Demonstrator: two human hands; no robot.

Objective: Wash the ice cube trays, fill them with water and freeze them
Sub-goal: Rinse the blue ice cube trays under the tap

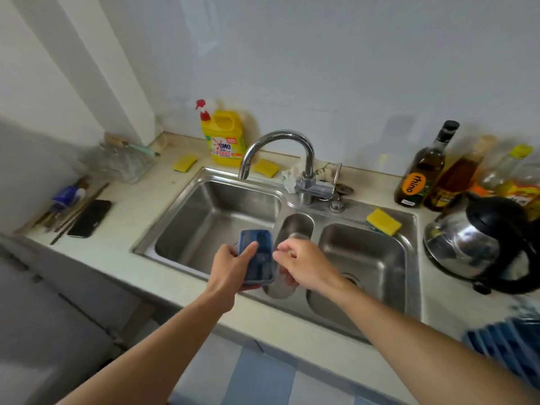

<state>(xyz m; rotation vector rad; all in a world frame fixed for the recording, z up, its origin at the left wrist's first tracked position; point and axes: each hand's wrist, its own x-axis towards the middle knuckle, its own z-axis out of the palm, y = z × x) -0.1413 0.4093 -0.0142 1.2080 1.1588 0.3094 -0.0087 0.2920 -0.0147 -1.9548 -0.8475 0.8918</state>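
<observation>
Just above the steel sink [204, 206], the left grip [230, 267] grasps a blue ice cube tray [258, 258], thumb laid across its top and fingers underneath, the tray running lengthwise from near to far. The right grip [304, 264] sits just right of the tray with its fingers curled toward the tray's edge. Whether they pinch anything I cannot tell, because blur smears that spot. Tray and grips are over the divide between the left basin and the small middle one. The tap [280, 141] arches from the far rim, its spout toward the left basin. On the worktop [125, 226], a yellow detergent bottle [223, 138] stands far behind the tap. A yellow sponge [383, 221] lies at the sink's far right corner. A kettle [479, 247] sits at the right and a black phone [90, 218] at the left.
</observation>
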